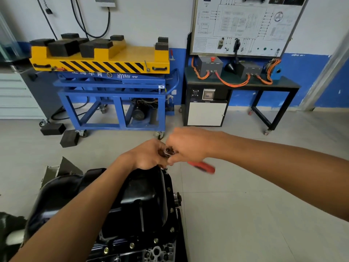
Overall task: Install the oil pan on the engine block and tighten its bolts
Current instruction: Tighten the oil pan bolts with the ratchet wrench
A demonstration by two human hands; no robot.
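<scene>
A black oil pan [132,197] lies on the engine block [151,250] at the lower left, with several bolts [172,229] along its right flange. At the pan's far right corner, my left hand [149,157] curls around the metal head of a ratchet wrench [168,151]. My right hand [187,146] grips the wrench just behind the head. Its red handle [203,166] sticks out to the right below my right hand and is blurred. The bolt under the wrench head is hidden by my fingers.
A blue lift cart with a yellow top [105,59] stands behind the engine. A black bench with boxes and orange cables [241,82] is at the right. Black rubber blocks [62,133] lie on the tiled floor at left.
</scene>
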